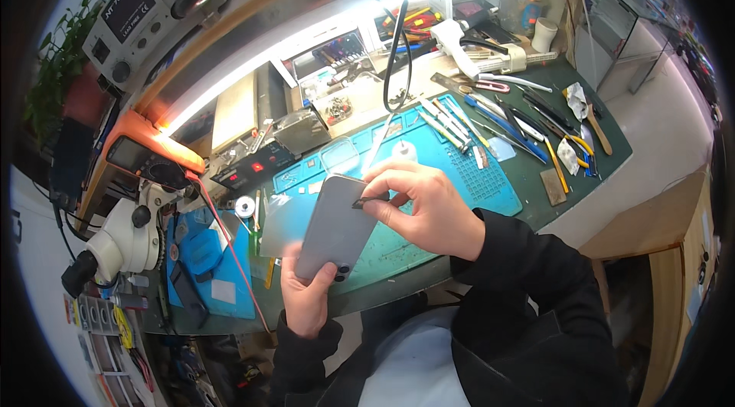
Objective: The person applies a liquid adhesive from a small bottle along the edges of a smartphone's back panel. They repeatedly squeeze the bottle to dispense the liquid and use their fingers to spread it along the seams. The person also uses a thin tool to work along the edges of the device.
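Observation:
A grey phone [328, 229] is held tilted above the teal work mat, its back up and its camera bumps at the lower end. My left hand [305, 292] grips its lower part from the left, with the thumb beside the cameras. My right hand [413, 208] pinches a small dark thin piece [361, 202] at the phone's upper right edge; what this piece is, I cannot tell. A translucent sheet [277, 219] shows just left of the phone. A small white bottle [403, 149] stands behind my right hand.
The teal mat [486, 196] carries pens and small parts. Pliers and blades [547, 120] lie at the right. At the left are a microscope [126, 242], an orange multimeter [153, 150] and a blue mat [233, 307]. A black cable [398, 70] hangs over the bench; a cardboard box [651, 223] sits right.

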A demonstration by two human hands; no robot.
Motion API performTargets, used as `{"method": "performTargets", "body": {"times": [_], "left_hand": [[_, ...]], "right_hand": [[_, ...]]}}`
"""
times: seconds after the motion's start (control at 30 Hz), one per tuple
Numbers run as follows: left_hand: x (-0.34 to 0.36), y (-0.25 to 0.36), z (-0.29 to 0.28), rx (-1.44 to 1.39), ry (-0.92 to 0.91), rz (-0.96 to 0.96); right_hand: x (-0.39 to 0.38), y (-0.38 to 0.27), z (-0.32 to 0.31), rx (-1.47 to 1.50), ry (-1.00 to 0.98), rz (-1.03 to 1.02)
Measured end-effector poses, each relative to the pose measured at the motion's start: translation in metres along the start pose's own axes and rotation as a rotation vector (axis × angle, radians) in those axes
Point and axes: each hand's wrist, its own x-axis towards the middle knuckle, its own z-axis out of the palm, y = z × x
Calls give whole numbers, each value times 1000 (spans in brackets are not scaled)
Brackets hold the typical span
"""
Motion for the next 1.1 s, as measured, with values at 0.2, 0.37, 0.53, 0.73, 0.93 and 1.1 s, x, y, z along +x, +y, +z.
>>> {"method": "performTargets", "body": {"times": [0.2,0.37,0.53,0.73,0.93,1.1], "left_hand": [[12,-2,-12,124,-47,-36],[4,-9,-8,158,53,8],[0,-12,-9,173,46,30],[1,-12,-9,136,73,11],[0,-11,-10,151,50,4],[0,-10,-10,151,42,-6]], "right_hand": [[18,23,-9,-49,-56,-154],[22,15,-1,-269,304,-359],[21,25,7,-389,329,-437],[18,31,10,-384,315,-438],[20,30,10,-390,320,-446],[20,31,11,-383,306,-434]]}}
